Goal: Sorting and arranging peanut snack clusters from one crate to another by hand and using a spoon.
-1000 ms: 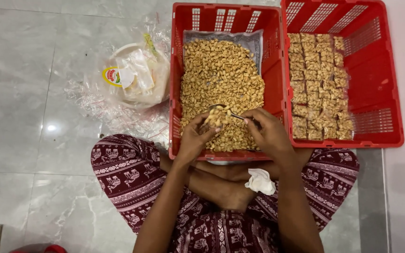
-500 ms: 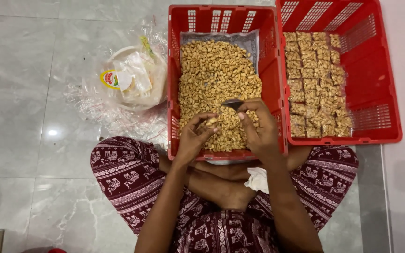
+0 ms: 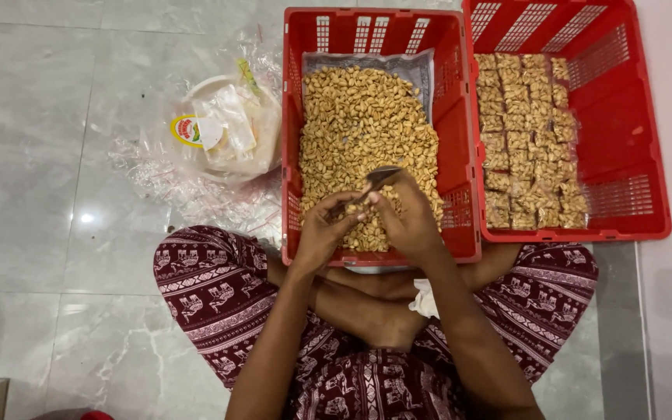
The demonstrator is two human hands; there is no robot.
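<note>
Both my hands are over the near end of the left red basket [image 3: 295,140], which is heaped with loose golden snack pieces [image 3: 363,124]. My left hand [image 3: 322,232] pinches a small clear bag [image 3: 354,208] by its mouth. My right hand [image 3: 412,222] grips a metal spoon [image 3: 379,177], whose bowl points left and sits just above the bag. The two hands nearly touch. The right red basket [image 3: 631,148] holds several rows of filled small packets [image 3: 526,140].
A heap of clear plastic bags with a white bowl [image 3: 223,128] lies on the marble floor left of the baskets. A white cloth [image 3: 425,299] rests on my crossed legs in patterned trousers. A grey strip runs down the floor at right.
My right hand came out of the heap and drew the spoon toward my left hand. Both hands drew closer together over the basket's near edge.
</note>
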